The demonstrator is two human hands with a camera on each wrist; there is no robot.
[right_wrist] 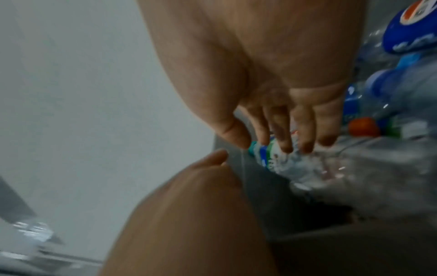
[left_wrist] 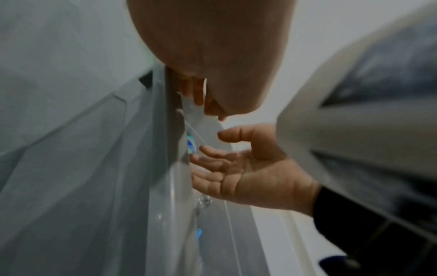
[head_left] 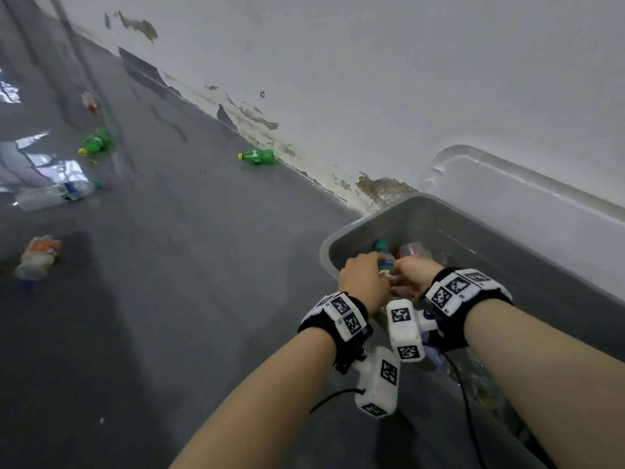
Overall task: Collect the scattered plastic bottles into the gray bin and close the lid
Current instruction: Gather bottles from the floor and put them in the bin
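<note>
A clear bottle [head_left: 385, 265] with a green cap and a blue-green label [right_wrist: 267, 158] is held over the open gray bin [head_left: 324, 252]. My left hand [head_left: 372, 265] curls over it; in the left wrist view its fingers and thumb [left_wrist: 205, 104] pinch the clear body. My right hand [head_left: 402, 272] is beside it, with straight fingers [right_wrist: 283, 143] resting on the bottle and the palm open. Several bottles lie in the bin, among them one with a blue label [right_wrist: 411, 37] and one with a red cap [right_wrist: 363, 127].
The translucent lid [head_left: 524, 194] leans on the wall behind the bin. On the gray floor lie two green bottles [head_left: 257, 156] [head_left: 96, 142], a long clear one [head_left: 55, 196], a crumpled orange-labelled one [head_left: 39, 257] and a far reddish one [head_left: 89, 101].
</note>
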